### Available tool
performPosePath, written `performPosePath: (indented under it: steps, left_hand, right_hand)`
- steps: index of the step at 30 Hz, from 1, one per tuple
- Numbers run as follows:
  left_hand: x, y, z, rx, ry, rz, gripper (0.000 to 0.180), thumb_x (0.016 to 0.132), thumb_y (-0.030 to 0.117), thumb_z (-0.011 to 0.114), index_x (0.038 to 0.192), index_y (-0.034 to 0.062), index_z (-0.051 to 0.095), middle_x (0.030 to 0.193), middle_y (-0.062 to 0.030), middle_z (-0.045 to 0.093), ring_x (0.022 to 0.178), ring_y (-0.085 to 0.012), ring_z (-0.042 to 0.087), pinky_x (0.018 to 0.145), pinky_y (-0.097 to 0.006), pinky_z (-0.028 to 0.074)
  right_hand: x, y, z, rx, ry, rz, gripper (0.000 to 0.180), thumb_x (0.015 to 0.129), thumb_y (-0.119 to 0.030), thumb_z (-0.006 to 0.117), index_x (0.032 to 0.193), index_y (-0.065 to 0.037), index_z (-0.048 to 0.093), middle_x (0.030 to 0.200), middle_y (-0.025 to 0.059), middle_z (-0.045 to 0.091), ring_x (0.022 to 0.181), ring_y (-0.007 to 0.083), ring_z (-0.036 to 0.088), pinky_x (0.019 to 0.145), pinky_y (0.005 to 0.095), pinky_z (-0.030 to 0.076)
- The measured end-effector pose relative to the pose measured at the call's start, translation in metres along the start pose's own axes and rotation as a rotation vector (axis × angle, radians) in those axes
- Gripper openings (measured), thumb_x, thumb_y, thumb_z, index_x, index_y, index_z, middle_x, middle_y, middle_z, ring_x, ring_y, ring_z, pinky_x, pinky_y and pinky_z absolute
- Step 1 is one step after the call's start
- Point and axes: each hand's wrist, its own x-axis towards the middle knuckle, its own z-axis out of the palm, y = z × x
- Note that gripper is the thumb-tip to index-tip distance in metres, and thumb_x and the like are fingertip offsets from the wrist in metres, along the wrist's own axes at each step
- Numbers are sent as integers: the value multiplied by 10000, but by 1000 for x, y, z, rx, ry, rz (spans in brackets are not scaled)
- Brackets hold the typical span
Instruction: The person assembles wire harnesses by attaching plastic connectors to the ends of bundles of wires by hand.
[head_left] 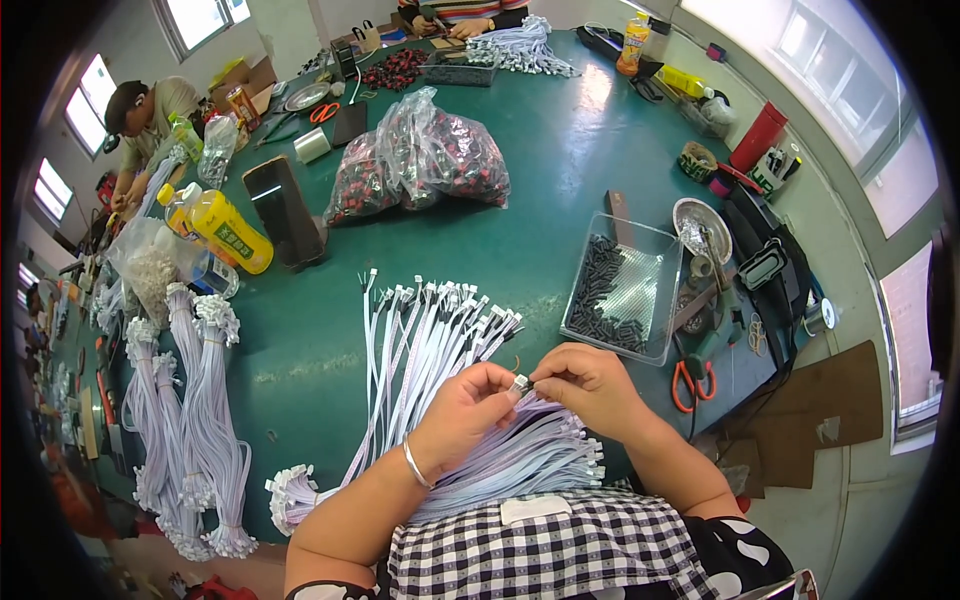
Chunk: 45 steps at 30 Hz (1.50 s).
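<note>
My left hand (468,408), with a bracelet at the wrist, pinches a small white cable connector (519,384) between thumb and finger. Close beside it, the fingertips of my right hand (590,388) are pinched together at the connector's wire end; what they grip is too small to make out. Under and beyond my hands lies a fanned bunch of flat white cables (410,345), with white connectors and dark sleeves at their far ends. More white-lilac cables (530,455) spread beneath my wrists, toward the checked apron. Right of them stands a clear tray (650,290) holding short black tubes (600,290).
Tied cable bundles (205,400) lie at left, near yellow bottles (230,230) and a propped phone (285,210). Bags of red-black parts (420,160) sit ahead. Orange-handled scissors (693,383) and a metal bowl (702,228) are at right. Two other people work across the green table (540,130).
</note>
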Motion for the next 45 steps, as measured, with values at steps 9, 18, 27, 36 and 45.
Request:
performPosePath:
  steps: [9,18,27,36,45]
  left_hand:
    - [0,1,1,10,2,1,92,863,22,568,955,22,559,831,-33,581,706,-99,543,644,-230,455]
    - [3,-4,-5,227,-32,108,145,866,29,565,1010,19,570,884,-19,559,777,-100,542,703,-236,457]
    - [4,9,-10,607,-79,-16,309,810,34,620,1113,40,564,835,-8,588,764,-77,554,730,-223,455]
    - [6,5,-7,323,-77,-4,386,813,37,635,1168,23,485,777,15,570,701,-46,533,659,-193,442]
    - [9,-3,-10,277,-11,71,302,814,33,641,1086,29,510,778,21,563,709,-41,534,657,-185,447]
  right_hand:
    - [-2,2,4,161,49,28,74,809,65,585,873,43,616,867,75,584,754,127,639,656,219,529]
    - [-2,3,2,125,9,104,63,806,45,604,867,43,620,837,51,580,715,98,614,616,207,495]
    - [2,6,-2,-75,-22,16,92,765,-10,653,853,5,631,783,36,583,671,84,558,592,218,448]
    - [12,-3,-3,-65,-228,-41,107,741,-41,655,845,-35,631,746,47,585,640,145,560,592,262,455]
    - [9,-1,-7,304,-161,294,110,852,-69,616,945,-10,623,811,3,595,693,46,530,600,193,438]
